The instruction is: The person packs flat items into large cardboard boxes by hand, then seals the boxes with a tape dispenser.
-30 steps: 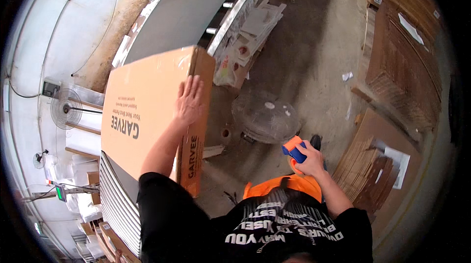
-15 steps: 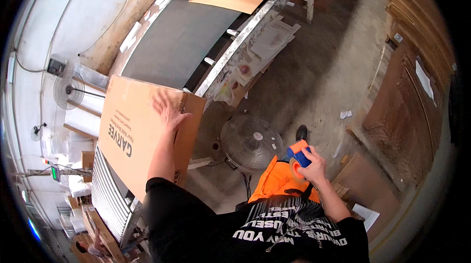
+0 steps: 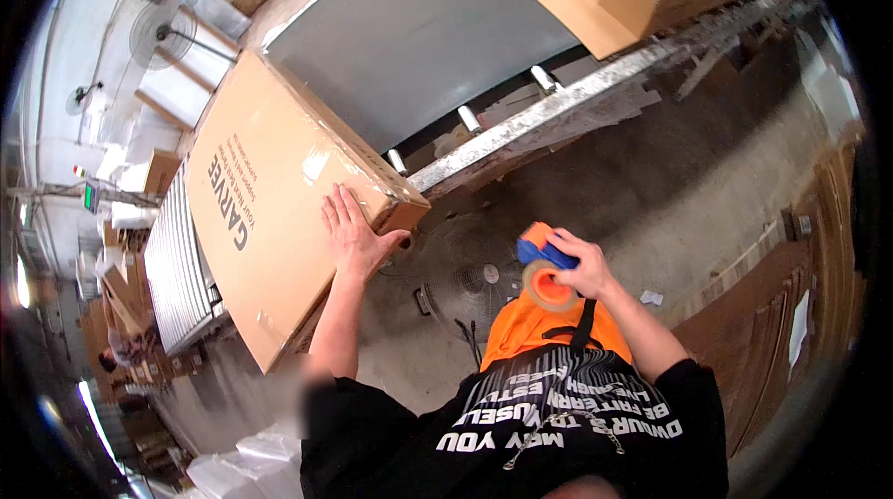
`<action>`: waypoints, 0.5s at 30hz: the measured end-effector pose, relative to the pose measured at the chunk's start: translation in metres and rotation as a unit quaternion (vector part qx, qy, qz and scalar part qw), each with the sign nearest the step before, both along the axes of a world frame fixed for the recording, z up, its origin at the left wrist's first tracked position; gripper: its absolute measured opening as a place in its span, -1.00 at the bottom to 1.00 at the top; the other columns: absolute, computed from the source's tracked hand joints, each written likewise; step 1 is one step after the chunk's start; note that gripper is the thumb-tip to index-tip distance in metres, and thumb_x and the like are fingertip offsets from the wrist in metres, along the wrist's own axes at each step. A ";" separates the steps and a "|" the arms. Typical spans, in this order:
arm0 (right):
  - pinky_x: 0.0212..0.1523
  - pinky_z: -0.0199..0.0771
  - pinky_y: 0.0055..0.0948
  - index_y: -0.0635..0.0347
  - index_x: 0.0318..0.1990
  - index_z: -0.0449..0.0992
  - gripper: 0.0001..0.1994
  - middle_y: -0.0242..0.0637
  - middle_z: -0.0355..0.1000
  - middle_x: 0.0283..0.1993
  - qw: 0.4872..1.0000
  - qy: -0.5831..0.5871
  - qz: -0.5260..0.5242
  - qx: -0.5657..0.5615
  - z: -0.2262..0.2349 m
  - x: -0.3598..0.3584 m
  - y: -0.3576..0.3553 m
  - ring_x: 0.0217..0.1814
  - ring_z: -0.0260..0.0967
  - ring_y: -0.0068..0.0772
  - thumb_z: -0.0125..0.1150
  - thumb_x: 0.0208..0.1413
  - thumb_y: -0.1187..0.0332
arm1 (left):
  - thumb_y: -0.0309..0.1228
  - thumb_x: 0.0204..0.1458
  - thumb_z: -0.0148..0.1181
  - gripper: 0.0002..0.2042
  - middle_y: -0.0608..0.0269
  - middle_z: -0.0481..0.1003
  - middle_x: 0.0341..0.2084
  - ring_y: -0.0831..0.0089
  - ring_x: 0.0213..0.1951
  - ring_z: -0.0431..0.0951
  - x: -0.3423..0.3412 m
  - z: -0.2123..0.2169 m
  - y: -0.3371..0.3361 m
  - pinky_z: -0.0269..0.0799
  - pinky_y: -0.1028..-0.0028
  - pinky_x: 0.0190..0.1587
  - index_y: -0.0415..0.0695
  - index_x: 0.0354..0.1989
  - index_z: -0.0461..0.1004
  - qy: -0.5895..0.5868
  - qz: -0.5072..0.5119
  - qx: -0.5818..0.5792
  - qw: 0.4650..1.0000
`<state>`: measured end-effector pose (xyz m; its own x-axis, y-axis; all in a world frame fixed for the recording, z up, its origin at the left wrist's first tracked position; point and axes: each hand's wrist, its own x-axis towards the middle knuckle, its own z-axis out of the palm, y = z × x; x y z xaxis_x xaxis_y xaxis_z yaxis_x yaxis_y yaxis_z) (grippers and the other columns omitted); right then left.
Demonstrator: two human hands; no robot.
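A large brown carton (image 3: 279, 211) with dark printing lies at my left, across the meeting of a dark belt and a roller track. Clear tape shines along its edge nearest the belt. My left hand (image 3: 355, 240) rests on the carton near its right-hand corner, fingers stretched and thumb spread. In my right hand (image 3: 584, 266) is a blue and orange tape dispenser (image 3: 534, 248) with a roll of tape on it. It is held in front of my orange apron, apart from the carton.
The belt conveyor (image 3: 400, 43) runs away beyond the carton, edged by a worn metal rail (image 3: 558, 108). On its far end stands an open carton (image 3: 595, 11). The roller track (image 3: 172, 266) is at left. A floor fan (image 3: 465, 280) stands beneath; cardboard stacks (image 3: 772, 304) are at right.
My view has turned, showing more of the carton's taped edge. My left hand now lies nearer the carton's right-hand corner. The tape dispenser has tilted, showing the roll more fully.
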<state>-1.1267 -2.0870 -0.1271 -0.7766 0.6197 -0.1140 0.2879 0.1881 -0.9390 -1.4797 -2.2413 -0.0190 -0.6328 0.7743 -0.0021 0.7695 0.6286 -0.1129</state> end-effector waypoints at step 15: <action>-0.22 0.50 -0.54 0.00 0.06 0.58 -0.33 -0.43 0.59 -0.25 0.798 -0.066 0.544 -0.249 0.026 -0.284 0.116 -0.31 0.46 -0.64 0.37 -0.44 0.49 | 0.57 -0.34 -0.04 0.33 -0.33 -0.12 0.36 -0.24 0.40 -0.18 -0.017 -0.011 -0.020 -0.26 -0.01 0.40 -0.45 0.36 -0.15 -0.036 -0.038 0.051 0.997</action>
<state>-1.4109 -1.9713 -0.1016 -0.7852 -0.5619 -0.2603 0.3106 0.0063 -0.9505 -1.4965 -2.2609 -0.0301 -0.5733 0.8186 0.0358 0.8192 0.5735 0.0067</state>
